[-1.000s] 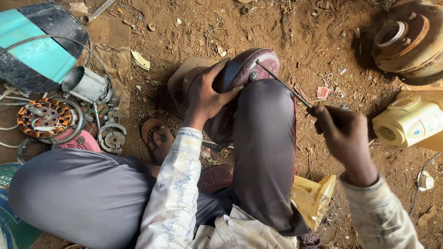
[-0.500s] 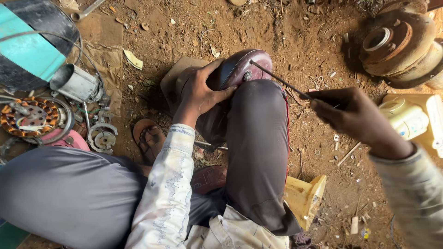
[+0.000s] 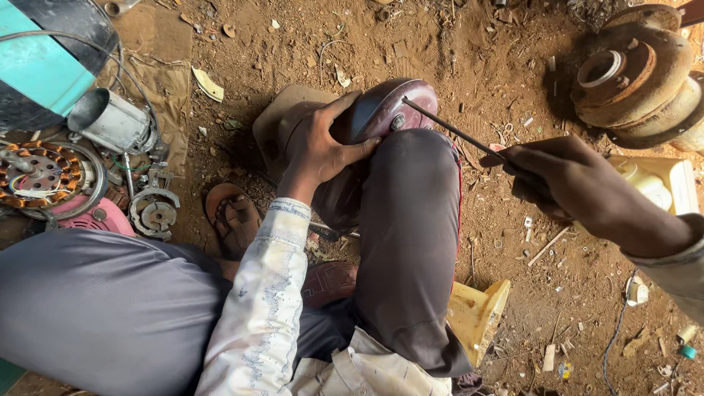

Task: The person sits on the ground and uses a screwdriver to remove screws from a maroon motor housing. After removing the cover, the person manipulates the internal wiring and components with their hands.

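Note:
I sit on a dirt floor with a maroon round metal motor housing [image 3: 392, 110] propped on edge beyond my right knee [image 3: 411, 191]. My left hand [image 3: 323, 143] grips the housing's near rim, fingers spread over its domed face. My right hand [image 3: 568, 180] holds a thin dark screwdriver [image 3: 447, 130] by its handle; the shaft slants up left and its tip rests at a small screw on the housing. The housing sits on a tan flat block [image 3: 282, 117].
A copper-wound stator [image 3: 40, 172], a grey metal cylinder [image 3: 110, 121] and small motor parts [image 3: 154, 213] lie at left under a teal panel [image 3: 37, 70]. Rusty round housings [image 3: 634, 73] sit at top right, a cream plastic case [image 3: 660, 183] beside them. A sandal [image 3: 231, 216] and a yellow plastic piece [image 3: 477, 315] lie near my legs.
My right hand has stayed on the screwdriver and shifted right and slightly up. The view has tilted, so the housing and the parts at left sit a little lower in frame.

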